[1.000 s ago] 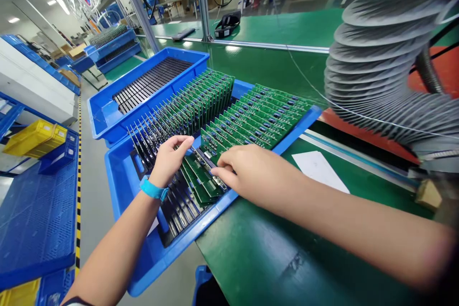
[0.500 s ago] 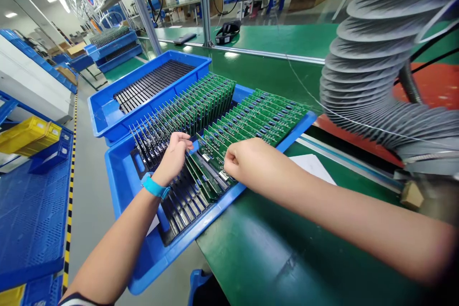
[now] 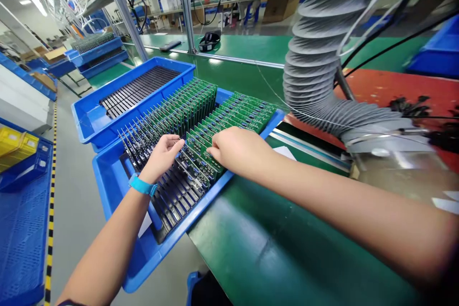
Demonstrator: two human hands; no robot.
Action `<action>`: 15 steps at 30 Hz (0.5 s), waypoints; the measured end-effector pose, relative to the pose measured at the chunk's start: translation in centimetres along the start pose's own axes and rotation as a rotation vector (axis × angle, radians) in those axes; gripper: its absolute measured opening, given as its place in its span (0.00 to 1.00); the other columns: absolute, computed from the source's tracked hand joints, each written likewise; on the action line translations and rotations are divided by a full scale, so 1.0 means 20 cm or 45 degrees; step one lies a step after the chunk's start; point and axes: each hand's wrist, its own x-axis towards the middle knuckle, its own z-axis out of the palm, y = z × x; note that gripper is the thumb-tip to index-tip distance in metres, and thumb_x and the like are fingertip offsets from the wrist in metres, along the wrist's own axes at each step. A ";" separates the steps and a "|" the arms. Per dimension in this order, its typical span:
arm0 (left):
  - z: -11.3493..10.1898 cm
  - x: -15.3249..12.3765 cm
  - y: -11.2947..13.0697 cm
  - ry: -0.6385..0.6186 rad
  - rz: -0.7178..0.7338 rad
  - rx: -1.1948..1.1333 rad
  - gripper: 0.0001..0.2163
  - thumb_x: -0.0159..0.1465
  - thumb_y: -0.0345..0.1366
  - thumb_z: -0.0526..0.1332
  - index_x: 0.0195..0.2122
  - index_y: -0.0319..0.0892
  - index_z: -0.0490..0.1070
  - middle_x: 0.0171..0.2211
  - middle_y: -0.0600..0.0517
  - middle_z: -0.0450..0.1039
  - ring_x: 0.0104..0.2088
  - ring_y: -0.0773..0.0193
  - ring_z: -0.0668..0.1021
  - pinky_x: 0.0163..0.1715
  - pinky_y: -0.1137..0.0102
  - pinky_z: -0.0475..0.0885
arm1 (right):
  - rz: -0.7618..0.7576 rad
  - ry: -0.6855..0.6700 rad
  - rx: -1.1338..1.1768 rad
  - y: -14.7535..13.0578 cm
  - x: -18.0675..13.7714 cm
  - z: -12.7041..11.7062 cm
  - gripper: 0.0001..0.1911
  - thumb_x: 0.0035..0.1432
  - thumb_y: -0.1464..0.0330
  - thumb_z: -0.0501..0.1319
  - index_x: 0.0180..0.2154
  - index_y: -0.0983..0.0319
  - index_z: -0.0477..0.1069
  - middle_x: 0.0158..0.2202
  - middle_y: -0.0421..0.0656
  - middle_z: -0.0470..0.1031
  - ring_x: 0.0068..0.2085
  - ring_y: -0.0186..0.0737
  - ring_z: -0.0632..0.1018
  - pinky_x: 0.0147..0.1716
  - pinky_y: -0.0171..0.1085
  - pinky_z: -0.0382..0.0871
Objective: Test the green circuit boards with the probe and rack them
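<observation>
A blue tray (image 3: 134, 272) holds a black slotted rack (image 3: 170, 213) with two rows of upright green circuit boards (image 3: 233, 114). My left hand (image 3: 163, 155), with a blue wristband, is closed in a pinch at the top corner of a circuit board (image 3: 193, 167) near the front of the right-hand row. On the other side of that row my right hand (image 3: 240, 150) is closed, its fingertips against the boards' edges and partly hidden. The near slots of the rack, below my left hand, hold no boards.
A second blue tray (image 3: 81, 122) with a black rack (image 3: 139, 88) adjoins behind. A grey ribbed duct (image 3: 311, 67) stands at right beside a red surface (image 3: 380, 86). The green bench (image 3: 258, 244) extends nearby. Yellow bins (image 3: 16, 148) are at left.
The view has swung right, so the trays sit further left. Boards between my hands stand closer together, and the wide gap there has narrowed. My right hand has shifted slightly toward the row.
</observation>
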 end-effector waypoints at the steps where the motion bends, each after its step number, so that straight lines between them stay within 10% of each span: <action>1: 0.00 0.01 -0.01 0.005 -0.011 0.002 0.15 0.62 0.42 0.62 0.45 0.39 0.67 0.37 0.49 0.73 0.39 0.62 0.75 0.41 0.66 0.70 | 0.027 0.056 0.012 0.02 -0.03 -0.02 0.15 0.62 0.65 0.55 0.34 0.64 0.78 0.33 0.51 0.80 0.37 0.49 0.79 0.31 0.38 0.66; 8: 0.02 0.04 -0.03 0.029 -0.053 0.029 0.12 0.66 0.41 0.62 0.45 0.38 0.70 0.41 0.49 0.72 0.38 0.61 0.76 0.41 0.61 0.73 | 0.288 0.405 0.249 0.17 -0.45 -0.08 0.17 0.62 0.61 0.54 0.26 0.60 0.74 0.26 0.42 0.78 0.28 0.40 0.76 0.29 0.36 0.63; 15: 0.01 0.01 -0.03 -0.002 -0.051 -0.180 0.18 0.69 0.47 0.55 0.52 0.39 0.66 0.47 0.46 0.72 0.42 0.59 0.77 0.43 0.59 0.73 | 0.673 0.620 0.601 0.26 -1.26 0.39 0.11 0.61 0.65 0.55 0.32 0.53 0.75 0.32 0.49 0.80 0.32 0.44 0.79 0.33 0.38 0.69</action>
